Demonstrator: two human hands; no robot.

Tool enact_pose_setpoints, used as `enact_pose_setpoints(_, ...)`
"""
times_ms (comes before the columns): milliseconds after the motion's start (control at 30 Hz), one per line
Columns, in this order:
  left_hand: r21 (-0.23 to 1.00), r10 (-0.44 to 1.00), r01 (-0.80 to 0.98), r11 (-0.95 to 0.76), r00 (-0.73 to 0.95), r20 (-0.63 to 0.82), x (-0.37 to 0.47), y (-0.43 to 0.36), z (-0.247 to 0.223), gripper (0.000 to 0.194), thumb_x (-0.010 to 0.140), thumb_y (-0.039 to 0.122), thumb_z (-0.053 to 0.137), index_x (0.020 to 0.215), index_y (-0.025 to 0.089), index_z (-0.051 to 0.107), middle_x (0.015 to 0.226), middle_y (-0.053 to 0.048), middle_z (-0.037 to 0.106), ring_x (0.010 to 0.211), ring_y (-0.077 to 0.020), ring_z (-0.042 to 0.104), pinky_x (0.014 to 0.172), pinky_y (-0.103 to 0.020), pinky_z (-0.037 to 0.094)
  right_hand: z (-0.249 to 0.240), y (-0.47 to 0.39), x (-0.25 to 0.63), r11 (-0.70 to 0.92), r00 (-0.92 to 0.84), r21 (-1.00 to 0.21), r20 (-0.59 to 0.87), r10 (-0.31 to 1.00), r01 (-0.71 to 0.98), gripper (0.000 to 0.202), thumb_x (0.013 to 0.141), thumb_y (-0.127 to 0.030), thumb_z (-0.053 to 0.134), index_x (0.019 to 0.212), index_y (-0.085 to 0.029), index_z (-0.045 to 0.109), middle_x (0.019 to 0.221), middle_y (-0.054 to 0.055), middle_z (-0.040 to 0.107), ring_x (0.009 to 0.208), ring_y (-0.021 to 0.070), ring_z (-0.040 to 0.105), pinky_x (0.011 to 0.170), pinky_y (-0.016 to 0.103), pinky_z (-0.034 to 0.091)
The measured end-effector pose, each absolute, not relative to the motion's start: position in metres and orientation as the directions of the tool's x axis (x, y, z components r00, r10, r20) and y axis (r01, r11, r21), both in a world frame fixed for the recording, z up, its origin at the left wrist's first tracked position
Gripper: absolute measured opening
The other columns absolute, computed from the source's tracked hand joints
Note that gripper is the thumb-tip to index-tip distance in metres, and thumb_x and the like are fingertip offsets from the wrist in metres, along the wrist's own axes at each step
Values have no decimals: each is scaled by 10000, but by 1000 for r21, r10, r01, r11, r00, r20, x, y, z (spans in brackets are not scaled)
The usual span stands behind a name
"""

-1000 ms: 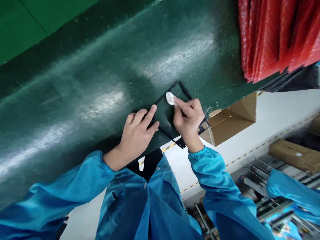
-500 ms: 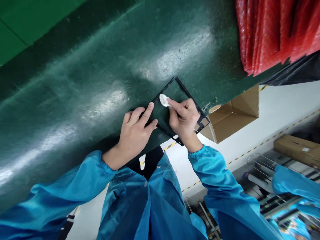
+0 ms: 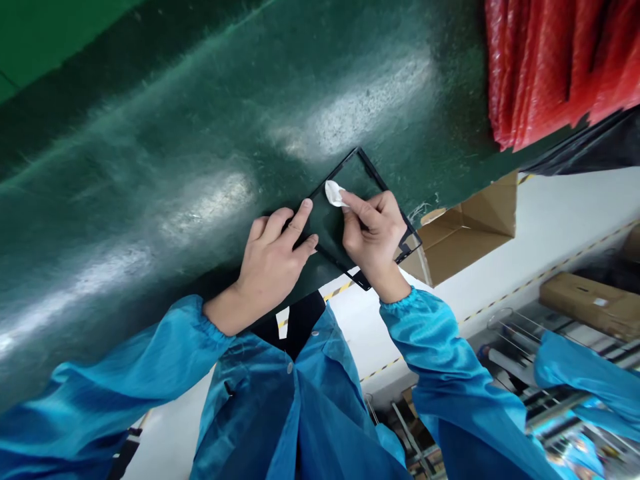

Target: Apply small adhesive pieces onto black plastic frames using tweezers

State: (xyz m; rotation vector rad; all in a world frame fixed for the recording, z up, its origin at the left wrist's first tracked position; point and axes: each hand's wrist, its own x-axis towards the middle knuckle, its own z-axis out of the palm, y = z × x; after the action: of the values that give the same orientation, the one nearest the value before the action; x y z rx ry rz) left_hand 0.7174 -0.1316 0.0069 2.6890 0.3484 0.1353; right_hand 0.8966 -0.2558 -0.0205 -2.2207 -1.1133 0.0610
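Observation:
A thin black rectangular frame [image 3: 376, 176] lies on the green work surface, with its lower right corner reaching past the table edge. My left hand [image 3: 274, 259] holds the frame's left corner, the index finger on its upper rail and the thumb by its lower rail; that corner is hidden under the fingers. Pinched between the thumb and index finger of my right hand [image 3: 374, 235] is a small white wiping cloth [image 3: 334, 193]. The cloth touches or hovers just by the upper left rail; I cannot tell which. My right hand covers part of the frame's opening.
Red bubble-wrap bags [image 3: 555, 73] are stacked at the table's upper right, above black plastic sheeting [image 3: 585, 147]. An open cardboard box [image 3: 465, 240] stands beyond the table edge. Farther right are another carton [image 3: 590, 303], metal racks and a blue sleeve [image 3: 575, 367] of another person.
My right hand and the cloth have shifted slightly up and right, and the frame appears a little up and right too. My left hand keeps its hold on the corner.

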Motion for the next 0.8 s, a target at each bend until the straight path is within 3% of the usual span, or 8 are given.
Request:
enact_pose_setpoints(433, 457, 273, 241, -856, 962, 4, 718, -132, 8, 264, 1078, 298, 576, 1150, 221, 818, 1613, -125, 548, 1268, -333, 558, 923, -472, 415, -16, -255, 895, -480, 640, -481, 253, 726, 734, 253, 1045, -297, 591, 1141, -267, 823, 764, 8, 533, 704, 120, 570, 617, 273, 483)
enact_pose_setpoints(800, 442, 268, 228, -868, 963, 29, 718, -132, 9, 245, 1064, 298, 604, 1146, 209, 818, 1599, -141, 561, 1259, -335, 570, 933, -469, 427, -18, -257, 891, -469, 650, -551, 186, 737, 690, 264, 1028, -259, 590, 1161, -294, 815, 809, 10, 513, 725, 113, 538, 628, 271, 449)
